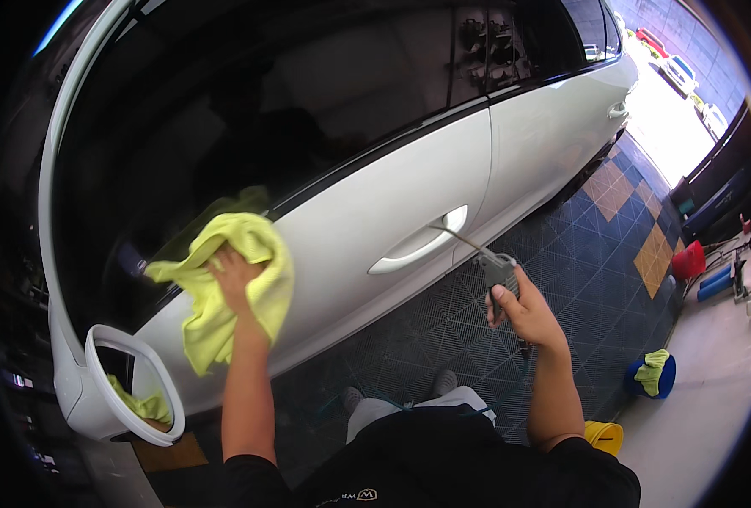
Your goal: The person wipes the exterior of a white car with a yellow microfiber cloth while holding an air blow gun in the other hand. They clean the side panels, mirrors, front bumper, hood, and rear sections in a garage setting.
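Nine o'clock: left hand (pixel 236 275) on yellow cloth (pixel 267 288) over white door (pixel 341 279); grip unclear. Four o'clock: right hand (pixel 528 311) clasping grey air gun (pixel 500 271), nozzle (pixel 468 243) by handle (pixel 422 254). Likely wiping-down; next move calls for nozzle clearance.

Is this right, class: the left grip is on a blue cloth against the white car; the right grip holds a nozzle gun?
Wrong colour: the head view shows a yellow-green cloth. The left grip is on it against the white car; the right grip holds a nozzle gun.
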The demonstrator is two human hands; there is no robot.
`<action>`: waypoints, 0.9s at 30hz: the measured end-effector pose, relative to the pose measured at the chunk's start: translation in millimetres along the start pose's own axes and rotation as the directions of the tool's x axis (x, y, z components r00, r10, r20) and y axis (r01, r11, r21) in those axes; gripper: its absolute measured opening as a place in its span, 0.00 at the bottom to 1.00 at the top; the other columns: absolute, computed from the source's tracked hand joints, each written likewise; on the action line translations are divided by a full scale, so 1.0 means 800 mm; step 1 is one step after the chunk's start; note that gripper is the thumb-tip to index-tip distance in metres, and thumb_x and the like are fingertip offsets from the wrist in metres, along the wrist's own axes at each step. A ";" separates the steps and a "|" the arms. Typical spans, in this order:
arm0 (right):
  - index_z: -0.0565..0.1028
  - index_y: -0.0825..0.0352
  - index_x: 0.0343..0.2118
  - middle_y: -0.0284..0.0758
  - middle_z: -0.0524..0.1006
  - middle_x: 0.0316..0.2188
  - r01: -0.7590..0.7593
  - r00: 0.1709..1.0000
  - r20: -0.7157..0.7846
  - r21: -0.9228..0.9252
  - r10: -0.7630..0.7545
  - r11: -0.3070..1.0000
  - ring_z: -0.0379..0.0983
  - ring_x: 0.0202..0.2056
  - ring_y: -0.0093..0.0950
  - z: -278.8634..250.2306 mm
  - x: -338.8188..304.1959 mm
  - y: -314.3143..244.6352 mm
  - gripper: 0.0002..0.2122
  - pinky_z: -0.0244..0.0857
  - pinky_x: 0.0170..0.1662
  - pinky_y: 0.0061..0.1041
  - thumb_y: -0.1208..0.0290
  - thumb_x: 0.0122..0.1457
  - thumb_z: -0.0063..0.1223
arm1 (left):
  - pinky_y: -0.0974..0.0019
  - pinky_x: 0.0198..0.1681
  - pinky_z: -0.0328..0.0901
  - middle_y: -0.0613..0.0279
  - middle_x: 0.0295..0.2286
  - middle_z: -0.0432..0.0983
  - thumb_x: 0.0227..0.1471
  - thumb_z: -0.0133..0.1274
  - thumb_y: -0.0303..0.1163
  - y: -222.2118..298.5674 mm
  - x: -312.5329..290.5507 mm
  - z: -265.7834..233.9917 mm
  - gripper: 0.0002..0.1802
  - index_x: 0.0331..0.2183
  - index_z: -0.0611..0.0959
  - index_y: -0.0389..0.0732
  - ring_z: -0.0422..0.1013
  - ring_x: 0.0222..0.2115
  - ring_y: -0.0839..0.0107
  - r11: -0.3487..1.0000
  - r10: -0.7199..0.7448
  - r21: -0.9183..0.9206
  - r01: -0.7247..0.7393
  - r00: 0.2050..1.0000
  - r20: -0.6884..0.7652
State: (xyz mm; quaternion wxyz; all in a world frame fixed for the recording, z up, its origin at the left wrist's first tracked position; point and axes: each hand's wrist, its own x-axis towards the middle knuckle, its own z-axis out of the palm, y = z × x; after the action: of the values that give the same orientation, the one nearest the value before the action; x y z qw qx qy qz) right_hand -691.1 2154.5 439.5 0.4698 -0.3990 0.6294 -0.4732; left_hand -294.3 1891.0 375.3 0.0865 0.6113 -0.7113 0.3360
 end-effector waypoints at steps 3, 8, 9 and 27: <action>0.63 0.74 0.55 0.43 0.76 0.27 -0.064 0.993 -0.109 -0.282 0.034 0.957 0.77 0.28 0.34 -0.048 0.002 -0.003 0.20 0.71 0.36 0.33 0.65 0.67 0.47 | 0.32 0.60 0.53 0.55 0.54 0.70 0.56 0.48 0.49 0.170 0.045 -0.116 0.30 0.56 0.76 0.44 0.64 0.56 0.55 0.816 0.466 -0.284 -0.503 0.864 -0.192; 0.62 0.75 0.56 0.55 0.78 0.31 -0.052 0.995 -0.096 -0.318 0.023 0.947 0.77 0.38 0.53 -0.088 0.026 0.012 0.22 0.68 0.43 0.42 0.63 0.66 0.47 | 0.37 0.66 0.45 0.66 0.57 0.68 0.52 0.51 0.49 0.300 0.115 -0.158 0.37 0.62 0.68 0.53 0.59 0.61 0.63 0.391 0.878 -0.111 -0.914 0.406 -0.254; 0.61 0.75 0.57 0.57 0.77 0.32 -0.124 0.990 -0.097 -0.262 0.102 0.957 0.77 0.40 0.54 -0.100 0.028 0.009 0.24 0.68 0.46 0.42 0.61 0.67 0.47 | 0.38 0.67 0.44 0.66 0.57 0.68 0.51 0.52 0.49 0.319 0.123 -0.164 0.36 0.62 0.68 0.53 0.59 0.61 0.64 0.368 0.886 -0.119 -0.922 0.387 -0.256; 0.60 0.72 0.58 0.32 0.72 0.29 -0.136 0.980 0.188 0.417 0.061 0.899 0.73 0.26 0.21 -0.123 -0.001 0.170 0.22 0.71 0.30 0.24 0.64 0.68 0.46 | 0.44 0.59 0.56 0.51 0.53 0.71 0.59 0.48 0.36 0.180 -0.115 -0.068 0.23 0.55 0.74 0.41 0.66 0.53 0.48 0.731 0.598 -0.595 -0.334 0.734 0.323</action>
State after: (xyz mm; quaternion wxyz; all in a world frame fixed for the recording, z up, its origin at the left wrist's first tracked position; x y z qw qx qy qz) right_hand -794.0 2208.9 319.0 0.6211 -0.2925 0.4874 -0.5395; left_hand -421.4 2001.6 314.3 -0.0343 0.4250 -0.9044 -0.0166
